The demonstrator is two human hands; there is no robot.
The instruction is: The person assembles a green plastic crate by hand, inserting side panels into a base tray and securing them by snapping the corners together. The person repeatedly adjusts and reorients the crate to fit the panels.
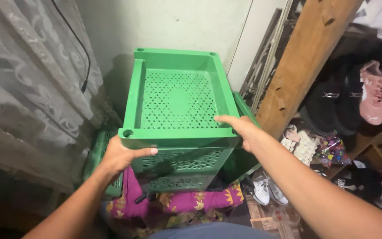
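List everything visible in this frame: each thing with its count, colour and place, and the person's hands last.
Plastic rack shelf: one, green, perforated, centre, held at its front corners.
Rack panel: one, green, lower left, behind the left hand.
Lace curtain: one, white, left side.
Cable: one, black, hanging over the curtain.
Floral cloth: one, magenta with yellow flowers, under the shelf.
Wooden plank: one, brown, leaning at right.
Sneakers: one pair, pink, far right shelf.
Shoes: one pair, black, beside the sneakers.
White shoes: one pair, on the floor, lower right.
Left hand: grips the shelf's front-left corner.
Right hand: grips the front-right corner.
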